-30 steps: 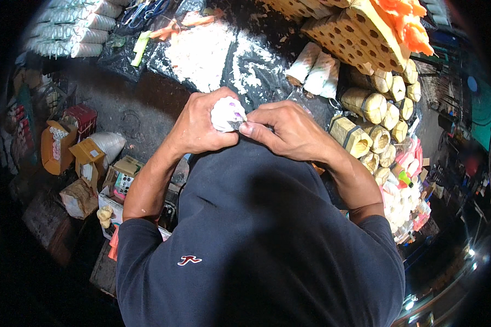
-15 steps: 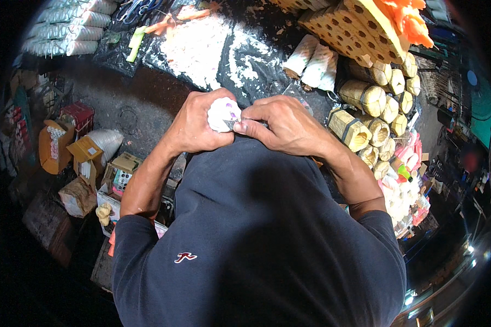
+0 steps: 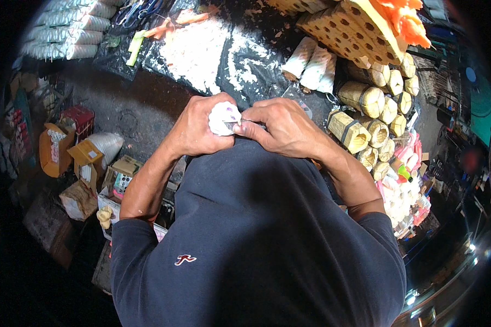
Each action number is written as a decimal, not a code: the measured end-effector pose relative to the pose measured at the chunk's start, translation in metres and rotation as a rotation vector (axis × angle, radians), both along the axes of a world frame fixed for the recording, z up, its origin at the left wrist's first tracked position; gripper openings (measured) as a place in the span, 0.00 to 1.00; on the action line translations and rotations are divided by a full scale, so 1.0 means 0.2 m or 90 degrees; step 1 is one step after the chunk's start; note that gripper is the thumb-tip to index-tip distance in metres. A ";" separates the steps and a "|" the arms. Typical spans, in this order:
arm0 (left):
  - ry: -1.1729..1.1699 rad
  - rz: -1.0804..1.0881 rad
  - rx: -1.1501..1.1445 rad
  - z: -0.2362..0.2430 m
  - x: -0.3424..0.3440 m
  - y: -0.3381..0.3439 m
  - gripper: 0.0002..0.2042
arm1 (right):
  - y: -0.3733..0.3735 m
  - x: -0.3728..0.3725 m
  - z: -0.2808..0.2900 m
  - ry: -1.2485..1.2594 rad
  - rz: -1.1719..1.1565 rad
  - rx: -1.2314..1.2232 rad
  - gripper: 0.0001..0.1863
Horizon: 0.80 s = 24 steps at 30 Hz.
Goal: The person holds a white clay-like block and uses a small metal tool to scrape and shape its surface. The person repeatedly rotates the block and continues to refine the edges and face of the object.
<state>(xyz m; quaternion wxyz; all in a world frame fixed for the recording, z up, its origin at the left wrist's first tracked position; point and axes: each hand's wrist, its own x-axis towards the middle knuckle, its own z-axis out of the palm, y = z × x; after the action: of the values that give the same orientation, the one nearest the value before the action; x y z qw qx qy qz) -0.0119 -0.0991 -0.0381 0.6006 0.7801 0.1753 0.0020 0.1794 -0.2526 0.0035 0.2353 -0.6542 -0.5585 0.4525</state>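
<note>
Close in front of my chest, my left hand [image 3: 199,124] is closed around a white, candle-like piece [image 3: 221,117]. Its end, turned up toward me, has a scalloped rim and small purple marks. My right hand [image 3: 281,124] pinches a thin grey blade-like tool [image 3: 234,125] between thumb and forefinger. The tool's tip is at the right side of the white end. Most of the tool is hidden by my fingers, and the lower length of the white piece is hidden behind my left hand and dark shirt.
White shavings [image 3: 193,57] cover black plastic sheeting ahead. Bundled white rolls [image 3: 82,35] lie far left. At right are stacked yellowish banded moulds [image 3: 365,98], a yellow block with holes [image 3: 360,32] and white cylinders [image 3: 316,71]. Cardboard boxes [image 3: 54,150] stand at left.
The white piece has tilted slightly and sits a little lower, so less of its purple marking shows. Both hands keep their grip and have barely moved.
</note>
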 end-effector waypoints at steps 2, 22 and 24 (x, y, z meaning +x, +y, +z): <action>0.002 -0.008 -0.005 0.00 0.01 0.01 0.20 | 0.00 0.01 0.00 -0.002 0.002 -0.003 0.23; -0.019 0.090 -0.047 0.02 -0.01 0.01 0.23 | 0.00 0.12 -0.11 0.309 -0.059 -0.139 0.22; -0.049 0.131 -0.105 -0.02 -0.03 0.00 0.24 | -0.01 0.09 -0.08 0.196 -0.023 -0.033 0.21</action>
<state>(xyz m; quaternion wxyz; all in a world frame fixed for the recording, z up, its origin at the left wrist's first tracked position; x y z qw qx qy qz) -0.0181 -0.0988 -0.0415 0.6657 0.7053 0.2306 0.0792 0.1974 -0.2547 -0.0128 0.3092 -0.5929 -0.4919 0.5576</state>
